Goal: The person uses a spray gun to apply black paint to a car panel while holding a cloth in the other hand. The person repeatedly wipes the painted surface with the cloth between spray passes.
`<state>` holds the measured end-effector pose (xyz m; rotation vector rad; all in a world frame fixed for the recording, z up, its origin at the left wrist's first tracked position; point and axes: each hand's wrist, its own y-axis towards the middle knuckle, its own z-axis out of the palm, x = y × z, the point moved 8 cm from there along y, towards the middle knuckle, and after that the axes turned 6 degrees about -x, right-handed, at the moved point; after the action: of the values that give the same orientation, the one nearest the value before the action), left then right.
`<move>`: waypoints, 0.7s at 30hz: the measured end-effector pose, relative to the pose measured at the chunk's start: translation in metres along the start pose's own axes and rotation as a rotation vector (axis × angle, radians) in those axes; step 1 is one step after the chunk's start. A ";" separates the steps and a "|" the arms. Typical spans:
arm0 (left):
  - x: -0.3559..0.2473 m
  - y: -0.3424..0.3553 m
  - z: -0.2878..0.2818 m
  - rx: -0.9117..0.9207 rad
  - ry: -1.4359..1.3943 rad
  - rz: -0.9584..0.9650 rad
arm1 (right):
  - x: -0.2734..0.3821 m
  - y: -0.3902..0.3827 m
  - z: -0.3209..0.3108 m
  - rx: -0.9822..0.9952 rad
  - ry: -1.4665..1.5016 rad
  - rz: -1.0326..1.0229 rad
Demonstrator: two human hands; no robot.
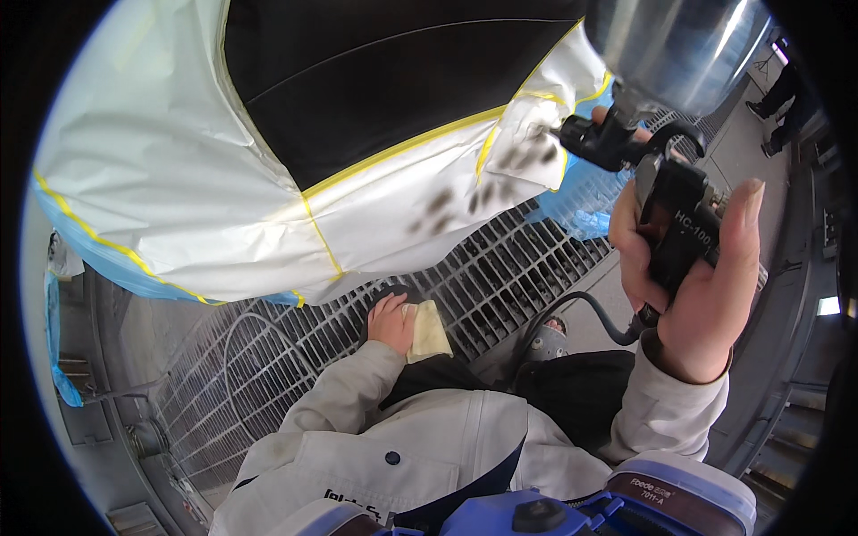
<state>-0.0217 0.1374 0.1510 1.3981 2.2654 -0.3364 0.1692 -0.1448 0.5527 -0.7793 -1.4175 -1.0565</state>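
Observation:
My right hand [688, 277] is wrapped round the handle of a black spray gun [675, 205], its thumb sticking up. A clear, shiny cup [675, 54] sits on top of the gun. The nozzle points left at a dark panel [402, 85] bordered by yellow tape and white masking sheet [375, 219]. Dark spray marks [460, 201] dot the sheet below the nozzle. Down at my knee, my left hand [391, 322] is bent over the dark trouser leg. A pale yellow cloth [430, 332] is caught under its thumb side; the grip is partly hidden.
A dark hose [585, 299] curves from the gun's handle toward the floor grating [268, 366]. Blue plastic film [581, 201] hangs beyond the sheet. At the far right a person's legs [782, 98] show. The blue respirator [536, 514] I wear fills the lower edge.

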 end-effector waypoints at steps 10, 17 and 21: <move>0.004 -0.005 -0.004 -0.014 0.013 0.014 | 0.003 -0.002 0.009 -0.003 0.049 -0.018; 0.011 -0.007 -0.006 -0.031 0.008 0.006 | -0.006 -0.002 0.016 -0.060 -0.008 0.017; 0.012 -0.010 -0.007 -0.017 0.052 0.026 | -0.007 -0.001 0.025 -0.011 -0.089 0.002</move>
<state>-0.0371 0.1458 0.1511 1.4418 2.2844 -0.2751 0.1594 -0.1212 0.5465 -0.8448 -1.4867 -1.0394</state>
